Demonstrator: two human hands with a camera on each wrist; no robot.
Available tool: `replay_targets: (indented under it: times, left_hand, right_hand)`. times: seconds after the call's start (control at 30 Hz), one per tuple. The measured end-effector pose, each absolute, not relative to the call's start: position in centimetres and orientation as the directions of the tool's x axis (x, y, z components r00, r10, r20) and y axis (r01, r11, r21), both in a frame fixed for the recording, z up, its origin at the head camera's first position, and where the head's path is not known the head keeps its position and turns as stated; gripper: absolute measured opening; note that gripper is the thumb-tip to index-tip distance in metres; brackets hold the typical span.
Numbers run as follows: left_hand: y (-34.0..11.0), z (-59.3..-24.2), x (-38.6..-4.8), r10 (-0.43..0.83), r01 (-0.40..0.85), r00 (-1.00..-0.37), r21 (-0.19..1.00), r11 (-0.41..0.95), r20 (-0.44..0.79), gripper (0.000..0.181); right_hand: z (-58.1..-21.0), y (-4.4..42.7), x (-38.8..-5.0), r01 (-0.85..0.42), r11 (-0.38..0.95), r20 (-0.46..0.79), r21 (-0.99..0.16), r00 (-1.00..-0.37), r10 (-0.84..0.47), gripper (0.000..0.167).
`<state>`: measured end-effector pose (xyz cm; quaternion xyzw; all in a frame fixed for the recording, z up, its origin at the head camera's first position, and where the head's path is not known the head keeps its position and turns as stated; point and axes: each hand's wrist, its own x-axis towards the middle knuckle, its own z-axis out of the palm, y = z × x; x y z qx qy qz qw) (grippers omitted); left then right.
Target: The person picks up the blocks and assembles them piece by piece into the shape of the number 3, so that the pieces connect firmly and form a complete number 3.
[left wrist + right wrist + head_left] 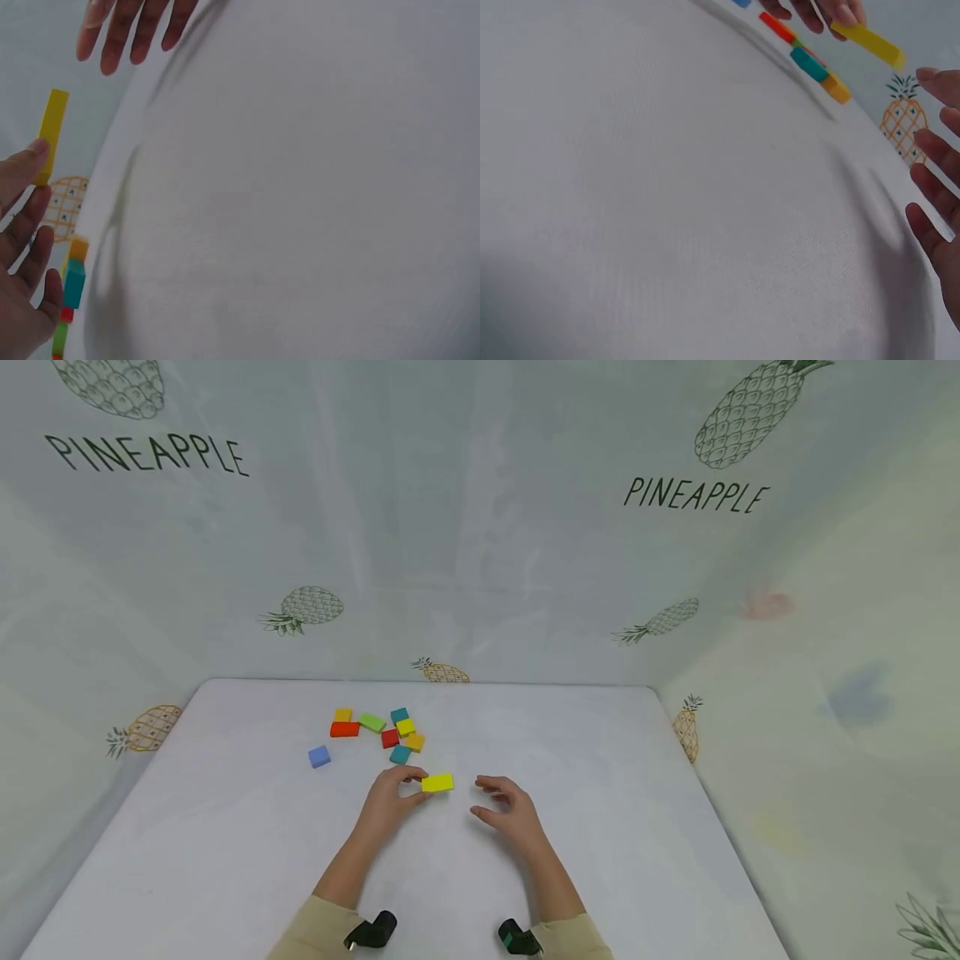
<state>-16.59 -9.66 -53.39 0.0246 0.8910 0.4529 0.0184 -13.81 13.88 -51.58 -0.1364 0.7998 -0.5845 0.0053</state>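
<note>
My left hand (390, 802) pinches a yellow block (438, 783) by its left end, between thumb and fingers. In the left wrist view the block (52, 135) looks long and thin, raised off the table. To the right of it, my right hand (512, 810) is held apart from the block with fingers spread and loosely bent, nothing between them. The right wrist view shows the fingers (934, 191) of that hand near the free end of the yellow block (870, 43).
Beyond the left hand, several coloured blocks lie in a loose group, among them a red block (345, 729), a green block (372, 722) and a teal block (401, 754). A blue block (319, 757) lies apart on the left. The white table (600, 760) meets a pineapple-print curtain (480, 527).
</note>
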Motion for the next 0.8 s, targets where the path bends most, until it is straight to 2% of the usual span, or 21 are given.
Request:
replay_targets:
  times: [0.3,0.47,0.8]
  left_hand:
    - [-8.7,-55.2,-15.3,0.045,-0.024,-0.997,0.822,0.569,-0.061,0.028]
    - [-8.7,-55.6,-15.0,0.084,0.000,-0.995,0.815,0.580,-0.060,0.028]
    - [-8.7,-56.1,-14.9,0.112,0.040,-0.993,0.770,0.637,-0.042,0.026]
  right_hand:
    - [-52.5,14.0,-13.1,-0.226,0.328,0.173,-0.917,-0.968,-0.182,0.042]
    - [-53.6,13.8,-13.0,-0.252,0.326,0.213,-0.911,-0.965,-0.151,0.041]
    - [-57.4,14.2,-14.0,-0.202,0.405,0.161,-0.892,-0.978,-0.133,0.042]
